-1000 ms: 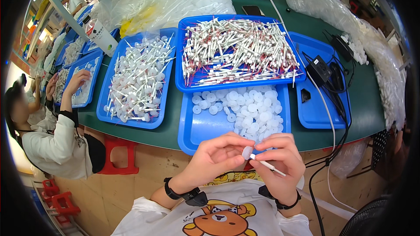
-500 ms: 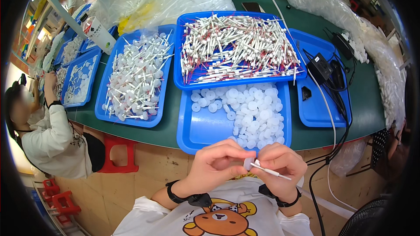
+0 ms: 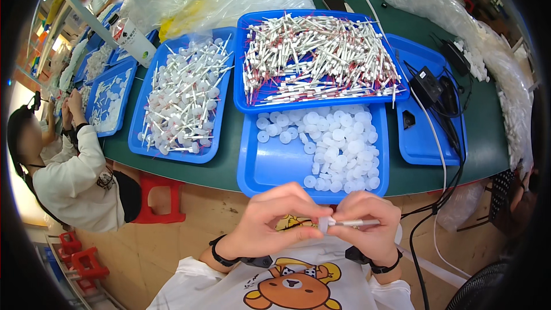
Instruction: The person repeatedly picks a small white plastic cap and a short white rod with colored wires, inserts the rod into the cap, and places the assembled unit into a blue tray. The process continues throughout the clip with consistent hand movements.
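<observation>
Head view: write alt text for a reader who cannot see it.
A left hand and right hand join a small white cap to a thin white stick close to the chest. Ahead, blue trays hold loose caps, sticks and assembled pieces on a green table.

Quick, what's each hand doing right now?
Left hand: closed, pinching a small round white plastic cap.
Right hand: closed, holding a thin white plastic stick against that cap.
</observation>
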`<state>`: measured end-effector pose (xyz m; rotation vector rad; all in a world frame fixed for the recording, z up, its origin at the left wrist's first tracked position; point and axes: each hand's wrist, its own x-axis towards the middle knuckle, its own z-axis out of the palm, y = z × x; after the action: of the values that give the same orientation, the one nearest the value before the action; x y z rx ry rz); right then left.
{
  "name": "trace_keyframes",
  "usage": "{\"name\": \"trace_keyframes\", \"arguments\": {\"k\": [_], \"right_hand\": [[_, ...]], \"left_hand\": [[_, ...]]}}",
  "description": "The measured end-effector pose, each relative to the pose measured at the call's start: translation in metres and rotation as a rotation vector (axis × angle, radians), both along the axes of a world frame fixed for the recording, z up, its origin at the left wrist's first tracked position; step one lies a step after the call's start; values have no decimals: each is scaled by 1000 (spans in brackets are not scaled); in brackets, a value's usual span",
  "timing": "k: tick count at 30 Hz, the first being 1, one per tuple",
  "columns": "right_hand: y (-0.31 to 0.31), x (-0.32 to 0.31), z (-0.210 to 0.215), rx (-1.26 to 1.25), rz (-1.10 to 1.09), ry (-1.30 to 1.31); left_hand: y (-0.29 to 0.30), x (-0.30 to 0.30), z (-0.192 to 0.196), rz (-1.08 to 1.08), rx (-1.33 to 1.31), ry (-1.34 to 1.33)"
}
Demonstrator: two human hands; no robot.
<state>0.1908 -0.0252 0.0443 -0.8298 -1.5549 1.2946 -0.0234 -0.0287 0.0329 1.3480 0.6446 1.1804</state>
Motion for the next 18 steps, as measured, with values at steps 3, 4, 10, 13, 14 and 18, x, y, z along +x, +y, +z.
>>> {"name": "trace_keyframes", "arguments": {"k": [3,4,10,13,14,18], "right_hand": [[0,1,10,-73,-129,-107],[-1,2,11,-85,-195,-65],[14,21,15,-42,-299,-193],[23,20,24,3,-422,-269],[28,20,31,27,-452,-300],[58,22,61,216,-644,-449]], "left_hand": [[7,-22,5,279,59,139],[13,-33,6,396,103,131],[72,-100,12,1251,389,819],[76,-88,16,1208,518,986],[67,-79,13,1071,472,956],[39,-41,-12,669,408,874]]}}
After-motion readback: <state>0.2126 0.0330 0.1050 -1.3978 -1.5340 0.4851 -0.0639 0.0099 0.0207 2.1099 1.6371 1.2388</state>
